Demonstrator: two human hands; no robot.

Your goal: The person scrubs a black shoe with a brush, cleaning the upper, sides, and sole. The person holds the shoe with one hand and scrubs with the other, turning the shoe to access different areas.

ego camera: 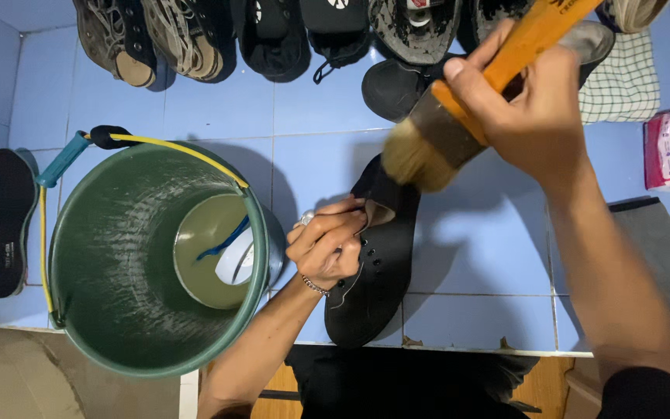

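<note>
Black shoe (378,264) lies on the blue tiled floor (319,109), just right of a green bucket (118,310) holding murky water. Left hand (327,248) has its grip closed on the shoe's upper edge. Right hand (529,105) grips an orange-handled brush (443,132), bristles over the shoe's far end. More shoes (273,35) line the far side.

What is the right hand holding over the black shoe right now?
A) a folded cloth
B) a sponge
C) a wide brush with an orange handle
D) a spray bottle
C: the right hand grips a wide brush by its orange handle, bristles hanging just above the black shoe, which the left hand holds by its opening beside the green bucket.
</note>
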